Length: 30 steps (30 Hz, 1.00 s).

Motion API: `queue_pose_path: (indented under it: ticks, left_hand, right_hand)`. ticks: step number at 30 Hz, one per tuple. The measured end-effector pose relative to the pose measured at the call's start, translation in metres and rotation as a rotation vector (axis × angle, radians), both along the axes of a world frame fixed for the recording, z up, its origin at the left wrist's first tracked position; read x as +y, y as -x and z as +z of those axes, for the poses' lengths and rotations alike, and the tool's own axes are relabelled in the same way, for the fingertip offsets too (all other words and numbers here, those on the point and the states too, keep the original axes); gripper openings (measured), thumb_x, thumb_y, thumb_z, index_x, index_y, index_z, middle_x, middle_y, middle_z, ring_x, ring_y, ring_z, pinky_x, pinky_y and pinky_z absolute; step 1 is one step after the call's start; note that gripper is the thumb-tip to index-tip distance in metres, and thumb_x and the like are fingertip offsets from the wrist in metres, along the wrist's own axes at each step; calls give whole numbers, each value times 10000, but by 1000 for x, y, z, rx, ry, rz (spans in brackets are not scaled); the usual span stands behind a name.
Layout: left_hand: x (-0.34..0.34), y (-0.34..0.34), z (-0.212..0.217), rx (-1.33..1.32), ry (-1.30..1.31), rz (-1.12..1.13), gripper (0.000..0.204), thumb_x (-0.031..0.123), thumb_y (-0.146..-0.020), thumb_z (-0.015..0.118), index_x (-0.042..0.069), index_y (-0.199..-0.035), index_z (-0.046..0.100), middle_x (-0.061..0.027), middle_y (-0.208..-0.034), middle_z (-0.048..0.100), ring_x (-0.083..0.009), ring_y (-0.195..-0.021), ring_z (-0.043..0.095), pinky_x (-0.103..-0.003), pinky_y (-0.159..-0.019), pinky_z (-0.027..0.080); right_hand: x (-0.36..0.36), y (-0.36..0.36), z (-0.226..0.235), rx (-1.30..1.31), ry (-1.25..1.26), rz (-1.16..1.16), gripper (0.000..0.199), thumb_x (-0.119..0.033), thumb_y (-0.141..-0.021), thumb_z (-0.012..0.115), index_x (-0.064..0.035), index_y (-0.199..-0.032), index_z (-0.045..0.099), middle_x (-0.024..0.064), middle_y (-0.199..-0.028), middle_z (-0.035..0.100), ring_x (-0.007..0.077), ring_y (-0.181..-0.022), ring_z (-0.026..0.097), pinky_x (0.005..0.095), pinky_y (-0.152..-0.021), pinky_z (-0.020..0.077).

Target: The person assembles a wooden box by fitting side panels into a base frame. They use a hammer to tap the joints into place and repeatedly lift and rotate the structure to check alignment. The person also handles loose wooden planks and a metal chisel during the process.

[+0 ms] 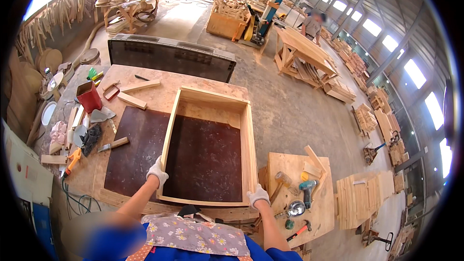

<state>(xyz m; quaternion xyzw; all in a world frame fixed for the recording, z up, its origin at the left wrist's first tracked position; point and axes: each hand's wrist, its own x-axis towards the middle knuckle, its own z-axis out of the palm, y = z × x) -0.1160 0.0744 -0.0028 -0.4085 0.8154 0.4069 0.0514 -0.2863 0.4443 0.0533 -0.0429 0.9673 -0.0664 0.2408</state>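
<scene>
A rectangular open frame of pale wood boards (212, 104) lies on the workbench (140, 75), its open middle showing the dark brown sheet (133, 152) beneath. In a white glove, my left hand (158, 172) is closed round the frame's left side board, close to the near corner. My right hand (258, 196), gloved in white too, grips the near right corner. Parts of both hands' fingers are hidden by the boards.
Left on the bench are a chisel (113, 144), an orange-handled glue gun (73, 160), a red tin (89, 97) and wood offcuts (132, 100). The right side table holds a mallet (282, 183), a cordless drill (308, 191) and a hammer (299, 230). A person (313, 25) stands at a far table.
</scene>
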Motion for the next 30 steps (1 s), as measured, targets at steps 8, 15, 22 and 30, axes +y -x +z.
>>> queue_pose_path:
  ticks: [8,15,22,30]
  left_hand:
    - [26,-10,8,-23,-20,10,862,78,-661,598,182,-1425,212,-230,-1164,557,-361,-1103,531,-374,-949,428]
    - [27,-12,3,-1,-23,25,847,73,-675,588,170,-1424,205,-238,-1155,557,-376,-1085,536,-381,-934,434]
    - [24,-14,-10,185,-175,26,823,82,-690,636,100,-1405,228,-189,-1151,564,-291,-1052,561,-335,-919,441]
    - [6,1,-1,264,-508,84,540,52,-720,679,40,-1218,471,-83,-1008,602,-184,-885,561,-313,-803,474]
  right_hand:
    - [16,1,7,-8,-10,30,535,-365,-795,618,-27,-1180,464,264,-1061,596,388,-1021,571,433,-877,458]
    - [20,0,3,-29,7,22,585,-360,-786,623,-21,-1228,445,258,-1099,583,377,-1051,557,417,-889,446]
    - [29,10,-15,25,396,-110,705,-430,-742,665,-27,-1272,433,232,-1119,588,349,-1055,563,394,-880,454]
    - [31,10,-42,56,293,-84,430,-388,-800,607,-49,-1065,620,227,-989,627,374,-962,589,420,-811,474]
